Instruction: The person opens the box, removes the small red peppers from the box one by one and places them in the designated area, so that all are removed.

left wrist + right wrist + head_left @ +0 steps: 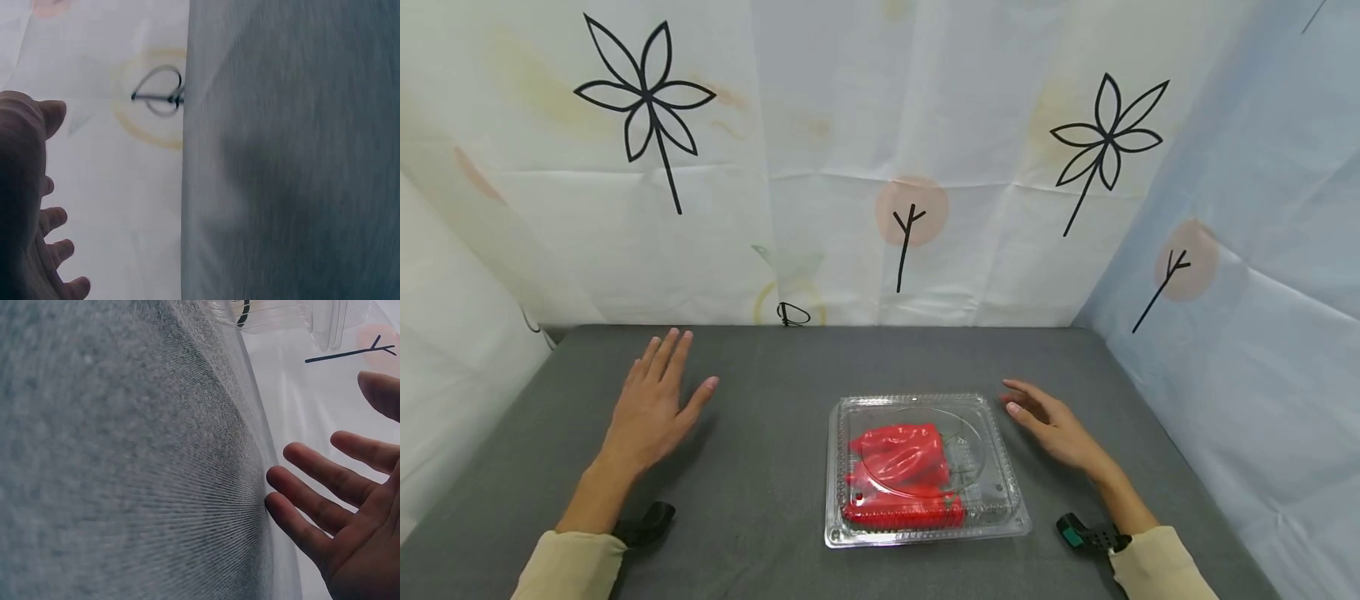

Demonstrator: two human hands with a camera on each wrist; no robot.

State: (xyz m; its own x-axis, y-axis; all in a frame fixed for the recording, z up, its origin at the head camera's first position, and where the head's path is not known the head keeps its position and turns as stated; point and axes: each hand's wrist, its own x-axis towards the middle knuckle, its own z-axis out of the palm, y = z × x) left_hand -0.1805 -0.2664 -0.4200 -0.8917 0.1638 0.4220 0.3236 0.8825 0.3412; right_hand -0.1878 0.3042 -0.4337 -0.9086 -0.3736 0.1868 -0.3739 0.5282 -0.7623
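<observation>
The box is clear, glossy plastic with a finely ribbed edge; the red peppers inside look smooth and shiny. Matt grey cloth with a fine woven grain covers the bench. The pale backdrop looks like thin, creased fabric. The sleeves are matt cloth.

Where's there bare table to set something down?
Biggest patch: the grey table between the left hand and the clear plastic box. Also a strip behind the box, up to the printed backdrop. Crowded: the box's right side, where the right hand leaves only a narrow gap.
</observation>
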